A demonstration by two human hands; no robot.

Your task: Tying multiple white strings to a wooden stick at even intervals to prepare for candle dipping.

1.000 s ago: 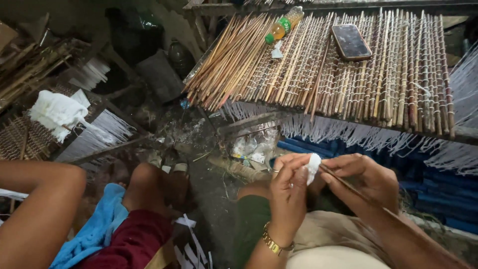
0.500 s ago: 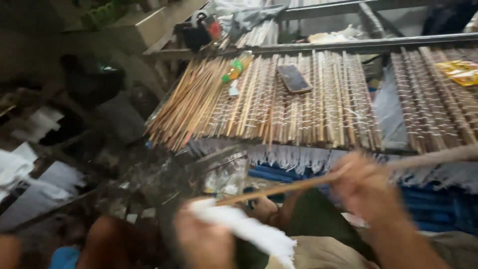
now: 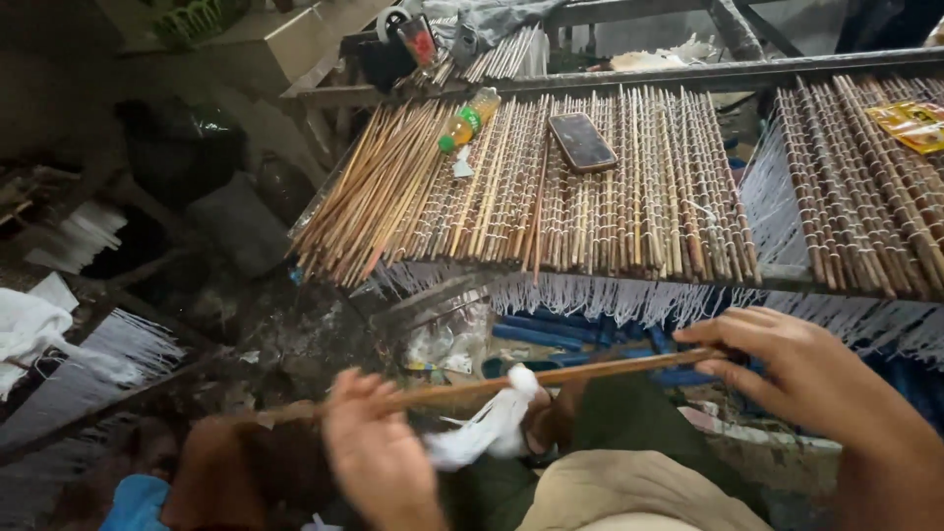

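Note:
My right hand (image 3: pixel 801 379) grips the right end of a long thin wooden stick (image 3: pixel 590 372) that lies level across my lap. My left hand (image 3: pixel 379 457) closes around the same stick further left, pressing a wad of white cloth or thread (image 3: pixel 487 428) against it. Beyond the hands lies a woven mat of bamboo sticks (image 3: pixel 629 187) bound with white threads, its fringe hanging over the near edge. A bundle of loose sticks (image 3: pixel 369 202) rests on the mat's left part.
A dark phone (image 3: pixel 582 141) and a small bottle of yellow liquid with a green cap (image 3: pixel 468 118) lie on the mat. A yellow packet (image 3: pixel 913 123) sits at far right. White thread bundles (image 3: pixel 93 359) and white cloth (image 3: pixel 29 324) lie at left. Blue material (image 3: pixel 580 339) shows under the mat.
The view has tilted up toward the mat. My hands have spread apart along the stick, and the white wad has slid along it with my left hand.

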